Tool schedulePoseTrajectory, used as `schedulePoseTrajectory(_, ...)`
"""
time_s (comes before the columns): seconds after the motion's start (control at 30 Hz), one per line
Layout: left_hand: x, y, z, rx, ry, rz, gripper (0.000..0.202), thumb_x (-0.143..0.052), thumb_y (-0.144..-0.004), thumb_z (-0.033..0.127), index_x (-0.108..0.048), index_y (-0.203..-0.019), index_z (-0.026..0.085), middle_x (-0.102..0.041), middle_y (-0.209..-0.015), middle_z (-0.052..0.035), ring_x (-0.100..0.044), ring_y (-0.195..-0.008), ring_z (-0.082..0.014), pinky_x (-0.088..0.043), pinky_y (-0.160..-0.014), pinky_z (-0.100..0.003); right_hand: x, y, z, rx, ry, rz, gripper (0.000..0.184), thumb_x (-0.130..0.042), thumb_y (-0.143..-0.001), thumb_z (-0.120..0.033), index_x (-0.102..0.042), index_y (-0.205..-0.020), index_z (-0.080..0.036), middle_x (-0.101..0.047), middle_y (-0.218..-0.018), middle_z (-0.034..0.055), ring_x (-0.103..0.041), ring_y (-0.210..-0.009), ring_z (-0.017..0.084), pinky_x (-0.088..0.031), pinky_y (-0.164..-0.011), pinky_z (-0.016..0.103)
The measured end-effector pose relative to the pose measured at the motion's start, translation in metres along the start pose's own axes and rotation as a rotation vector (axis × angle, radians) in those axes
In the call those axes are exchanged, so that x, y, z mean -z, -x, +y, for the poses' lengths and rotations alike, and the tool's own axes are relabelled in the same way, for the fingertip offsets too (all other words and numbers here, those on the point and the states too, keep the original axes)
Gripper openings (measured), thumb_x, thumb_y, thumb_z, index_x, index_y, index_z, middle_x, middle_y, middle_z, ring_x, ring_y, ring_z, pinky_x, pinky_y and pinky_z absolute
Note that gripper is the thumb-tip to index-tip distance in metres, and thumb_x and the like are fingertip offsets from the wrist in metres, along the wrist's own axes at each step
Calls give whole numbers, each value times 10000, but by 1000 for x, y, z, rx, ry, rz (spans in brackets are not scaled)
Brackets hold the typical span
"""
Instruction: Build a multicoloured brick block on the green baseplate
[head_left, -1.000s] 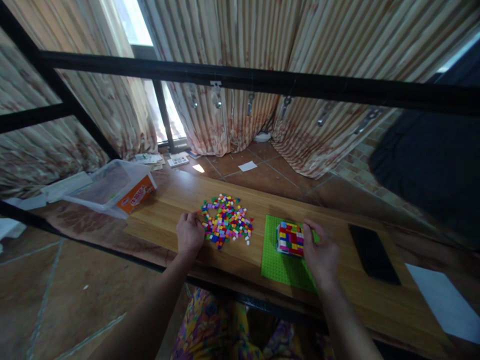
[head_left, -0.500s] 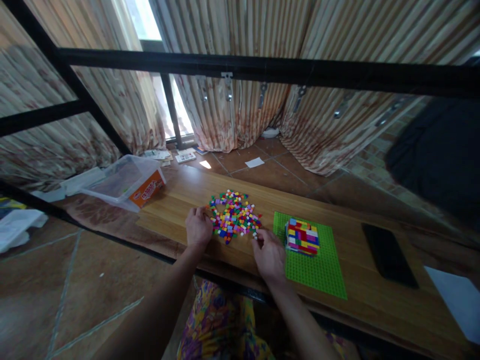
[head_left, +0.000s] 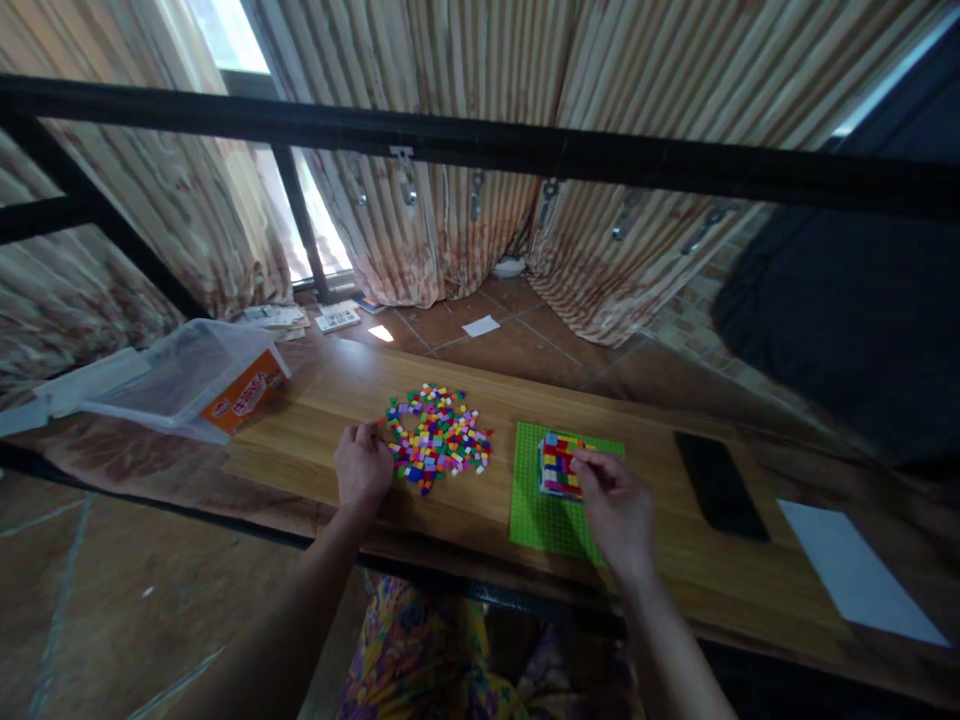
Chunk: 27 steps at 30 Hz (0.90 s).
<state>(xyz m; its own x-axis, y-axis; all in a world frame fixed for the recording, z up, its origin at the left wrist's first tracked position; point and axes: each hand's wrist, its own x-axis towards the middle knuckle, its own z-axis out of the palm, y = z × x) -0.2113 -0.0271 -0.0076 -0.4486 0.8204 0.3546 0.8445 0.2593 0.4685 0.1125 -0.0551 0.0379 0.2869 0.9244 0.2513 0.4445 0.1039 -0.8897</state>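
Observation:
My left hand (head_left: 364, 465) rests on the wooden board, with its fingers curled at the left edge of a loose pile of small coloured toy bricks (head_left: 439, 440). Whatever is in those fingers is hidden. My right hand (head_left: 619, 505) is over the right side of a block built of layered coloured bricks (head_left: 556, 465), its thumb and fingers pinched together at the top. A small toy brick seems to be in that pinch, mostly covered by the fingers. Under the block lies a green studded baseplate (head_left: 547, 525), partly behind my right hand.
A black phone-like slab (head_left: 720, 485) and a white sheet (head_left: 859, 570) lie to the right on the wooden board (head_left: 300, 440). At the left end stands a clear plastic bin (head_left: 180, 375) with an orange label. A dark bar (head_left: 465, 130) crosses the view before the curtains.
My right hand has gone from the right edge of the brick pile to the top of the built block. My left hand stays beside the pile. The view has turned rightward.

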Motion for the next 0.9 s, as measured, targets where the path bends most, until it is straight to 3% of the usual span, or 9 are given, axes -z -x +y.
schedulePoseTrajectory(0.07,0,0,0,-6,-5,6,304,-458,-837,162,-673,-1050,170,-621,-987,-107,-604,-923,-241,-480,-846,-351,18,-22,17,-71,81,40,279,-581,-782,-395,-721,-878,-174,-725,-890,89,-666,-825,228,-516,-806,388)
schedulePoseTrajectory(0.13,0,-1,-1,-14,-12,6,301,-464,-835,166,-673,-1051,168,-619,-994,-109,-601,-930,-241,-478,-856,-352,29,-43,29,-99,153,-8,261,-576,-761,-353,-731,-864,-170,-739,-878,89,-674,-825,238,-510,-818,404)
schedulePoseTrajectory(0.3,-1,-3,-4,-25,-27,-4,303,-470,-832,176,-676,-1054,160,-620,-993,-116,-600,-929,-248,-481,-847,-358,28,-73,29,-75,311,-183,214,-556,-754,-257,-751,-812,-193,-755,-860,74,-685,-823,230,-514,-809,383)
schedulePoseTrajectory(0.43,-1,-4,-4,-26,-48,-10,321,-461,-837,183,-675,-1073,145,-625,-998,-122,-601,-944,-255,-481,-844,-358,22,-81,22,-38,426,-333,238,-531,-784,-212,-762,-838,-189,-758,-891,75,-684,-848,219,-503,-813,348)
schedulePoseTrajectory(0.63,1,-3,-1,-26,-49,-7,310,-476,-831,185,-679,-1062,146,-625,-991,-121,-601,-933,-256,-483,-835,-359,21,-90,19,43,500,-455,252,-525,-808,-248,-769,-819,-184,-760,-858,51,-684,-820,222,-490,-748,316)
schedulePoseTrajectory(0.77,1,-3,-2,-52,-42,3,315,-475,-825,167,-677,-1065,142,-621,-983,-120,-600,-928,-252,-484,-836,-356,22,-92,20,79,482,-490,307,-488,-830,-289,-770,-815,-171,-757,-803,52,-680,-761,227,-492,-704,322)
schedulePoseTrajectory(0.9,-1,-3,-3,-51,-54,12,317,-475,-824,163,-679,-1067,147,-624,-979,-117,-601,-924,-251,-487,-833,-356,26,-94,23,87,407,-501,286,-501,-815,-264,-775,-837,-184,-763,-866,67,-687,-830,236,-506,-762,340)
